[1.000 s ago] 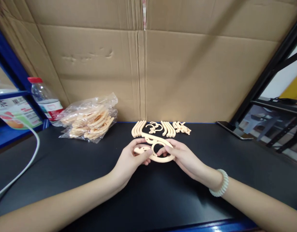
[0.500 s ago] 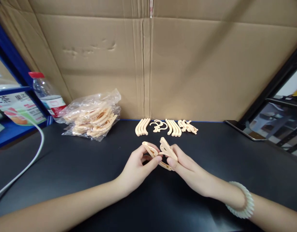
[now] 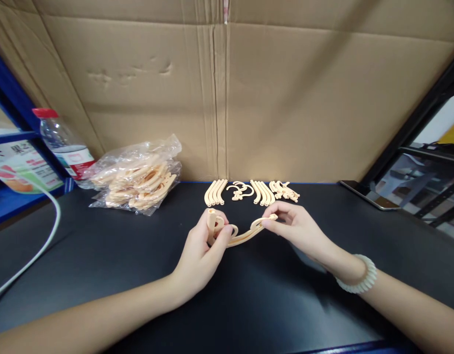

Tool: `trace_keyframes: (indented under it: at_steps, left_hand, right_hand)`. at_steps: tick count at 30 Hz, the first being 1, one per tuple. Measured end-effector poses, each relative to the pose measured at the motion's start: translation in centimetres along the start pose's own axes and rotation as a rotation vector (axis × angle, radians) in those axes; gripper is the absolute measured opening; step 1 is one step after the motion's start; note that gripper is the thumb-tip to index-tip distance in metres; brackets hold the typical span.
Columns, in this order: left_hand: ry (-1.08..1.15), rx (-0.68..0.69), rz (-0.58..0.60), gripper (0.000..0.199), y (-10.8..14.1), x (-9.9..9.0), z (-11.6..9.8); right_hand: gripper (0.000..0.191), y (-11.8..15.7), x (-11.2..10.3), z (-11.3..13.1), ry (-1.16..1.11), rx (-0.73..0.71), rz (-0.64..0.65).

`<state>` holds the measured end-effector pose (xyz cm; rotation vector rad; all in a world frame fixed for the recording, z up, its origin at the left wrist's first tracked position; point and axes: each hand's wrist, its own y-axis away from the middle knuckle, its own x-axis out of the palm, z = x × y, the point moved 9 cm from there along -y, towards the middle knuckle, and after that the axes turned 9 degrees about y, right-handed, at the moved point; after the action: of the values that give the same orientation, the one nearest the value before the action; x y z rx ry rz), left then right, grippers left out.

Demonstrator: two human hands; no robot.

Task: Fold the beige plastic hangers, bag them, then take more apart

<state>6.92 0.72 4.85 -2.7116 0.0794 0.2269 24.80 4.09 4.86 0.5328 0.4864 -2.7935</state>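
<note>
Above the dark table, a beige folding clothes hanger (image 3: 245, 239) spans both hands. My left hand (image 3: 202, 250) is closed round its left part, where one piece sticks up and a curved piece shows by the thumb. My right hand (image 3: 298, 226) pinches the tip of its long curved arm between thumb and fingers. Behind them lie curved hanger arms in a left row (image 3: 215, 192) and a right row (image 3: 262, 192). Hanger hooks (image 3: 240, 191) rest between the rows, and small hanger pieces (image 3: 284, 191) form a pile at the right.
A clear plastic bag (image 3: 138, 179) full of beige hanger parts is at the left, beside a red-capped bottle (image 3: 66, 147). A white cable (image 3: 51, 241) curves along the left side. A phone-like flat slab (image 3: 369, 195) lies back right. Cardboard (image 3: 304, 98) walls the back.
My right hand has moved up and right, from the hanger's middle to the arm's tip. The hanger now stretches open between the hands. The view has shifted slightly.
</note>
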Motion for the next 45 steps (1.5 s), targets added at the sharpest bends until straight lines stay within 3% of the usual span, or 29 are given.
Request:
trace_keyframes:
  at_steps: [4, 11, 16, 19, 22, 27, 31, 36, 39, 42, 45]
  left_hand:
    - [0.009, 0.022, 0.032, 0.008, 0.3, 0.2, 0.1]
    - [0.067, 0.034, -0.069, 0.011, 0.2, -0.7, 0.2]
    - [0.116, -0.068, 0.111, 0.007, 0.2, 0.9, 0.8]
    - [0.015, -0.017, 0.245, 0.009, 0.4, 2.0, 0.1]
    - [-0.058, 0.036, 0.400, 0.012, 0.7, 3.4, -0.4]
    - [-0.069, 0.059, 0.561, 0.026, 1.2, 4.7, -0.5]
    - [0.013, -0.011, 0.611, 0.032, 1.3, 4.9, -0.4]
    - [0.284, -0.212, 0.669, 0.034, 0.9, 5.1, 0.4]
    - [0.329, -0.307, 0.658, 0.040, 0.6, 5.2, 1.0]
    - [0.304, -0.290, 0.600, 0.042, 0.1, 5.0, 1.0]
    - [0.244, -0.200, 0.559, 0.036, -0.2, 4.7, 0.4]
  right_hand:
    - [0.023, -0.2, -0.5, -0.8, -0.068, 0.035, -0.055]
    - [0.029, -0.4, -1.0, -2.2, -0.355, 0.098, -0.135]
    - [0.027, -0.1, 0.5, -2.9, -0.519, 0.187, -0.051]
    - [0.037, 0.1, 1.6, -2.7, -0.507, 0.209, 0.012]
    - [0.023, 0.2, 2.7, -2.3, -0.487, 0.208, 0.113]
    - [0.022, 0.3, 2.9, -2.1, -0.519, 0.171, 0.159]
    - [0.022, 0.3, 3.0, -1.8, -0.502, 0.166, 0.175]
    - [0.025, 0.7, 3.5, -1.2, -0.478, 0.130, 0.223]
    - [0.026, 0.8, 3.7, -1.3, -0.455, 0.117, 0.231]
    - [0.027, 0.5, 3.3, -1.6, -0.370, 0.095, 0.193]
    - [0.014, 0.2, 2.8, -0.6, -0.218, -0.035, 0.191]
